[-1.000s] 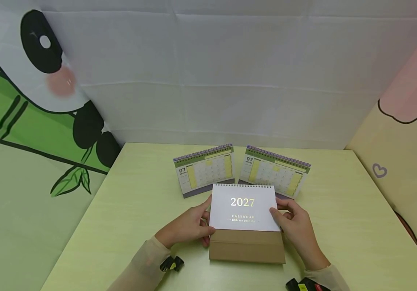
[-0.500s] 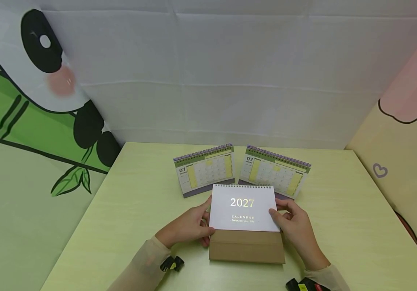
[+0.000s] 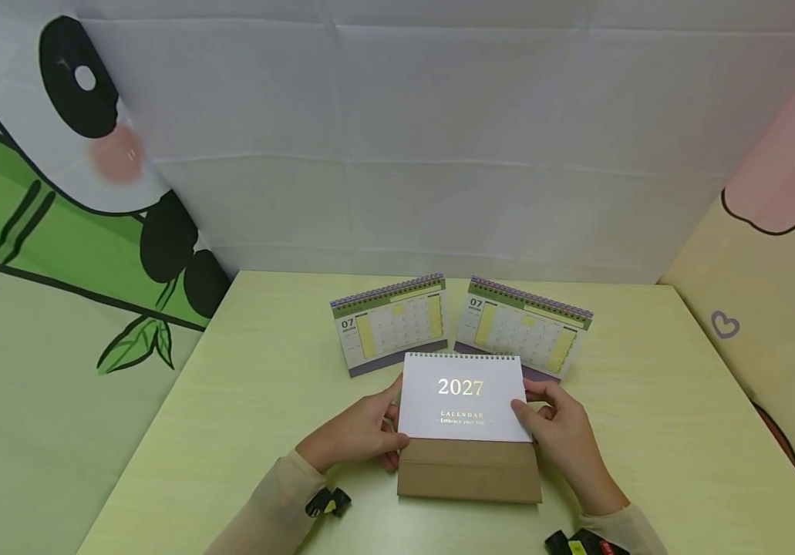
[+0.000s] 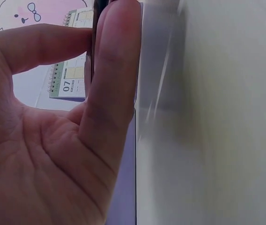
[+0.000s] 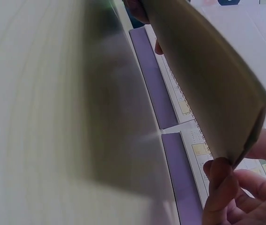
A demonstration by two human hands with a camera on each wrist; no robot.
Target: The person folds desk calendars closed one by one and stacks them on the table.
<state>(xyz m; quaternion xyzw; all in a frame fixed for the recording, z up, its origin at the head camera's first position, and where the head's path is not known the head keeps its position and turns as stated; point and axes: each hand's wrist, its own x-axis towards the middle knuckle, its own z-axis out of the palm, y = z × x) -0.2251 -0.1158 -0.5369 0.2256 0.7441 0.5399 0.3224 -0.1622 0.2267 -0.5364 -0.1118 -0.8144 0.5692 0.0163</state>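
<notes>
A white desk calendar (image 3: 466, 405) with gold "2027" print and a wire-bound top edge faces me, its brown card base (image 3: 469, 472) at the lower end. My left hand (image 3: 358, 430) pinches its left edge between thumb and fingers. On the opposite edge, my right hand (image 3: 567, 439) grips with the thumb on the front page and the fingers behind. The right wrist view catches the brown card (image 5: 208, 89) tilted above the tabletop, its shadow falling below. Part of the left hand's grip is hidden behind the calendar.
Behind the held calendar stand two spiral desk calendars (image 3: 397, 327) (image 3: 525, 327) showing "07", angled toward each other on the pale table (image 3: 230, 432). A white cloth wall (image 3: 425, 208) rises at the back, and printed panels flank both sides.
The white calendar has shifted very slightly left and toward me, the right hand moving with it. Both hands keep their hold, and the two standing calendars are unmoved.
</notes>
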